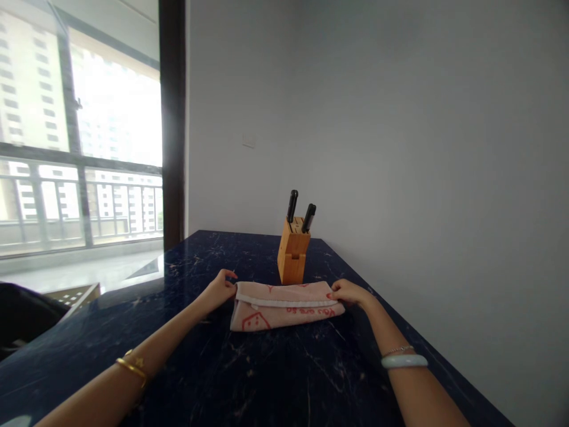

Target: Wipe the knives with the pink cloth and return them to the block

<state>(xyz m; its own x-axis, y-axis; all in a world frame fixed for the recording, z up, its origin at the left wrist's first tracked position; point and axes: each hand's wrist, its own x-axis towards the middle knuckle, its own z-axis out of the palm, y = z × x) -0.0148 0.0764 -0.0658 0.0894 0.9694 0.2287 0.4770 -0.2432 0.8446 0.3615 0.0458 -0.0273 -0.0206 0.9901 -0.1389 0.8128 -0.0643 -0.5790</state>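
Note:
A pink towel (pixel 284 319) with red drawings and lettering lies folded on the dark table, a pale hem running across its top layer. My left hand (pixel 221 289) is at the towel's upper left corner, its lower fingers closed at the edge and the index finger raised; part of the grip is hidden. At the opposite end, my right hand (pixel 349 293) pinches the towel's right edge between thumb and fingers. Just behind the towel stands a wooden knife block (pixel 292 255) holding two black-handled knives (pixel 292 206).
The dark blue marbled tabletop (pixel 267 379) reaches back toward a grey wall (pixel 427 148), which runs along its right side. On the left are a large window (pixel 84 172) and a black object (pixel 24 314) beside the table.

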